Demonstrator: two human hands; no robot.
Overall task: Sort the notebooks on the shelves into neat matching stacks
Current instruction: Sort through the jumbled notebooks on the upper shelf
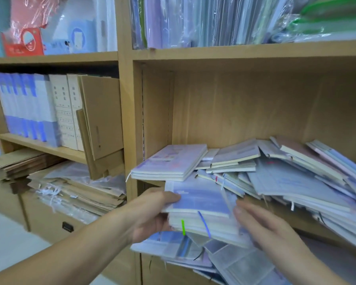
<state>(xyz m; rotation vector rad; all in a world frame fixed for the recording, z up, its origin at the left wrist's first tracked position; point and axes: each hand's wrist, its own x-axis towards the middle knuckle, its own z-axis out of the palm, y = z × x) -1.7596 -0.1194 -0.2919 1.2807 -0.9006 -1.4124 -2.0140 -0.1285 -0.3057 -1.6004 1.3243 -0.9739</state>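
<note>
A small stack of blue-covered notebooks with green and blue ribbon markers is held in front of the wooden shelf. My left hand grips its left edge, thumb on the top cover. My right hand touches its right side with fairly straight fingers. A neat stack of three pale notebooks sits at the shelf's left end. To its right a loose heap of notebooks slants across the shelf. More notebooks lie jumbled on the level below.
Plastic-wrapped folders fill the shelf above. The left bay holds blue and white file boxes, brown cardboard folders and stacks of paper envelopes. A red box stands at top left.
</note>
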